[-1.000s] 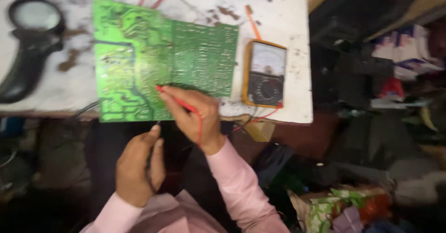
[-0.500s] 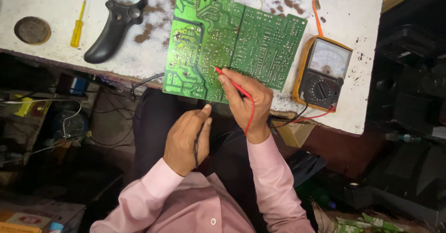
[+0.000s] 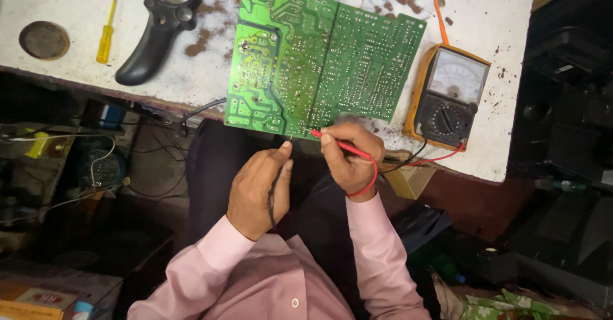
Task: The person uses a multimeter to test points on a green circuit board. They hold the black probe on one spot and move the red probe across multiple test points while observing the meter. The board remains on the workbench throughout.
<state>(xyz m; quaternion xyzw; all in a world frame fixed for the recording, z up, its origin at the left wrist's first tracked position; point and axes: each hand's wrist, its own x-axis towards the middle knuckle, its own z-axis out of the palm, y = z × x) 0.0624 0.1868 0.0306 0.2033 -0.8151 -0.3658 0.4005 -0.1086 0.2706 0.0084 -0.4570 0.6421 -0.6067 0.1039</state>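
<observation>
Head view: right hand (image 3: 352,159), fingers clamped on the red probe (image 3: 338,145), has slid its tip from mid-board to the near edge of the green circuit board (image 3: 319,58) on the white bench (image 3: 76,14), while left hand (image 3: 258,189), fingers pinched on a black probe (image 3: 273,195), rises alongside, so probing continues.

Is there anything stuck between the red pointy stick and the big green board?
Nothing visible is in the way. The right hand holds the red probe, and its tip meets the near edge of the green circuit board. The left hand holds a thin black probe just short of that same edge, also unblocked.
</observation>
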